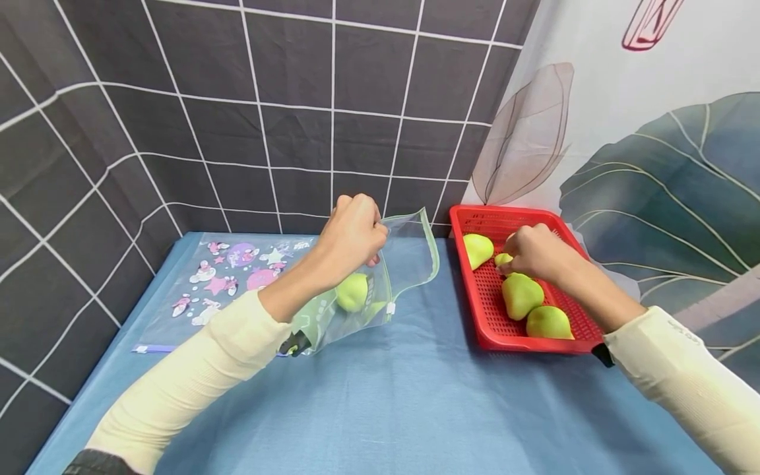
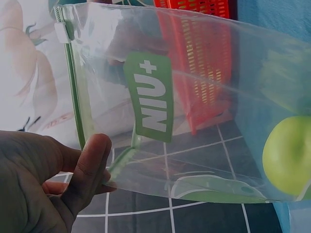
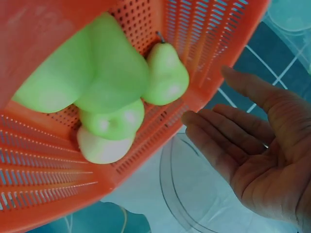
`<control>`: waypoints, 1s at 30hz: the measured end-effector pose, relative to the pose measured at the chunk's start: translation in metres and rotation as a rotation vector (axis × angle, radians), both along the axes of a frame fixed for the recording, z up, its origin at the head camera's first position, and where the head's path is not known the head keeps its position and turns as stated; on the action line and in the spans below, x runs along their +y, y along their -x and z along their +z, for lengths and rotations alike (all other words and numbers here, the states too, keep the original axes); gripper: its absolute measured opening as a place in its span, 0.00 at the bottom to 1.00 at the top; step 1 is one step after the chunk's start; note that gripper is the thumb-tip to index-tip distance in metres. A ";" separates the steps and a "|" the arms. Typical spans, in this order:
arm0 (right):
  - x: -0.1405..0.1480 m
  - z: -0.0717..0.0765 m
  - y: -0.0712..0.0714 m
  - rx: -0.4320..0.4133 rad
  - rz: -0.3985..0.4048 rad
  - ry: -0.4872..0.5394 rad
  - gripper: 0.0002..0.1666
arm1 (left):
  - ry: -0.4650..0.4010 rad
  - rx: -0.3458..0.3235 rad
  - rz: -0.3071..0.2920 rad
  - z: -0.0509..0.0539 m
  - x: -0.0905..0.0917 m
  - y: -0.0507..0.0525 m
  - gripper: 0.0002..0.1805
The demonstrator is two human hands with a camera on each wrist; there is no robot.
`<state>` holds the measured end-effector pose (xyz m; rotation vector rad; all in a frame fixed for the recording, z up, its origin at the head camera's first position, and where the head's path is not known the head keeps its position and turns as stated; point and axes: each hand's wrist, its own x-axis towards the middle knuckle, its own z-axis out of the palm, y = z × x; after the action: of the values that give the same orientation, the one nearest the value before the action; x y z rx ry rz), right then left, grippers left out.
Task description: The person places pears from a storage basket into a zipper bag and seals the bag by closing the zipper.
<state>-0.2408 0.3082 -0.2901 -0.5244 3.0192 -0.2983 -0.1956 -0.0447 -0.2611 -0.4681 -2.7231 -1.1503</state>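
Observation:
My left hand (image 1: 355, 227) pinches the upper edge of a clear zip bag (image 1: 410, 254) with a green seal and a white slider. Inside the bag lies a green pear (image 1: 353, 292); the left wrist view shows thumb and fingers at the bag's mouth, beside a green printed label (image 2: 154, 97). Over the red basket (image 1: 475, 297) is my right hand (image 1: 540, 251), close to several green pears (image 1: 522, 295). In the right wrist view its fingers are loosely extended and hold nothing, apart from the nearest pear (image 3: 167, 77).
A second clear bag (image 1: 196, 300) with colourful cartoon prints and a purple seal lies flat at the left. Blue cloth (image 1: 380, 402) covers the table. A dark gridded curtain (image 1: 297, 138) hangs behind, with a pale leaf-patterned one (image 1: 671, 191) at the right.

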 end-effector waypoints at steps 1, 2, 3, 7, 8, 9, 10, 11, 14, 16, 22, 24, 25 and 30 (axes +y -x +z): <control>0.001 -0.001 0.000 -0.007 -0.002 -0.009 0.22 | -0.001 -0.001 -0.001 0.000 0.000 0.000 0.22; 0.003 -0.002 0.000 -0.016 -0.005 -0.016 0.23 | 0.000 -0.003 -0.002 -0.001 0.000 0.000 0.22; 0.004 -0.003 0.000 -0.024 -0.005 -0.023 0.23 | 0.003 -0.003 -0.003 -0.001 0.000 0.000 0.22; 0.009 -0.008 0.001 -0.039 -0.006 -0.056 0.26 | 0.016 -0.005 -0.002 -0.002 0.000 0.001 0.22; 0.010 -0.009 0.001 -0.040 -0.006 -0.060 0.26 | 0.017 -0.004 -0.003 -0.002 0.000 0.001 0.22; 0.011 -0.010 0.001 -0.040 -0.006 -0.065 0.26 | 0.016 -0.002 -0.003 -0.002 0.000 0.001 0.22; 0.013 -0.011 0.002 -0.041 -0.006 -0.069 0.26 | 0.012 -0.002 -0.003 -0.002 0.000 0.001 0.22; 0.014 -0.012 0.002 -0.044 -0.004 -0.069 0.25 | 0.011 -0.002 -0.004 -0.002 0.000 0.001 0.22; 0.017 -0.016 0.005 -0.054 0.013 -0.069 0.21 | 0.007 0.002 -0.006 -0.003 -0.001 0.001 0.21; 0.020 -0.018 0.006 -0.074 0.020 -0.073 0.18 | 0.009 0.004 -0.006 -0.003 -0.001 0.001 0.21; 0.028 -0.022 0.010 -0.137 -0.013 -0.114 0.22 | 0.019 0.007 -0.011 -0.003 0.000 0.002 0.22; 0.031 -0.025 0.013 -0.144 -0.014 -0.122 0.22 | 0.024 0.012 -0.010 -0.003 0.000 0.002 0.21; 0.034 -0.027 0.016 -0.150 -0.013 -0.123 0.22 | 0.022 0.011 -0.009 -0.003 0.000 0.002 0.21; 0.058 -0.056 0.039 -0.123 0.019 -0.133 0.23 | 0.017 0.008 -0.015 -0.004 0.001 0.001 0.20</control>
<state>-0.2795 0.3661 -0.3459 -0.5035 2.8879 -0.1226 -0.1968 -0.0435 -0.2646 -0.4945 -2.7296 -1.1272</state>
